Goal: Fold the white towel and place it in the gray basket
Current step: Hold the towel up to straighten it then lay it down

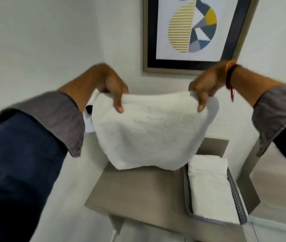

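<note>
A white towel (149,131) hangs in the air in front of me, doubled over, its lower edge just above the tabletop. My left hand (112,88) pinches its upper left corner, thumb in front. At the upper right corner my right hand (204,88) grips it the same way. The gray basket (235,193) with perforated sides stands on the table at the lower right, below and right of the hanging towel. A folded white towel (210,187) lies inside it.
The basket rests on a small taupe table (138,189) set against a pale wall. A framed abstract picture (192,30) hangs on the wall above. A white object with a black part (89,110) shows behind the towel's left edge.
</note>
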